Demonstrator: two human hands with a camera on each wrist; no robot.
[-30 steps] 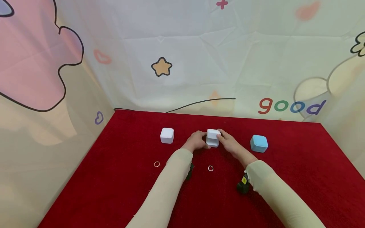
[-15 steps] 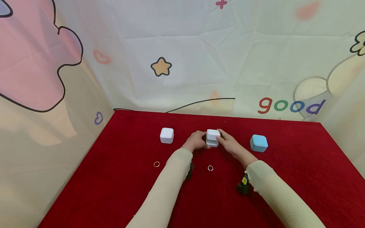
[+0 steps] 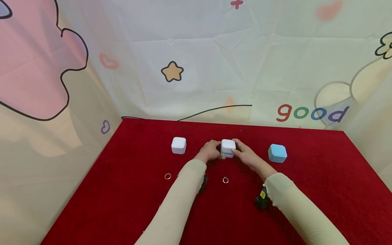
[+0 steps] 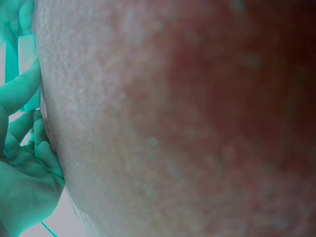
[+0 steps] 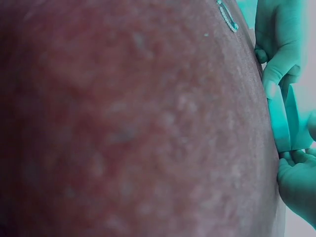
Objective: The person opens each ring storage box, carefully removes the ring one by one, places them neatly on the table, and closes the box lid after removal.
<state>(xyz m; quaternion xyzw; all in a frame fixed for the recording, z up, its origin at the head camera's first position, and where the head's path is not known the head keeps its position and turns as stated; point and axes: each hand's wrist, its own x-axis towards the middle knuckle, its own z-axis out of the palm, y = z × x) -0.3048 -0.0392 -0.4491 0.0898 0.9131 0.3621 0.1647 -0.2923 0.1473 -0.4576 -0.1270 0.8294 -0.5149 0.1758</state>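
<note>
Head view: both hands' fingers (image 3: 237, 153) pinch a white box (image 3: 228, 145); blue box (image 3: 277, 153), ring (image 3: 223, 180) nearby.

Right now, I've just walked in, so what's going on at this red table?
Someone's left hand holds the base of the middle white box while their right hand grips its lid, which isn't quite shut. Another white box stands to the left, a blue box to the right. A ring and an open-ended ring lie nearer on the red cloth.
</note>
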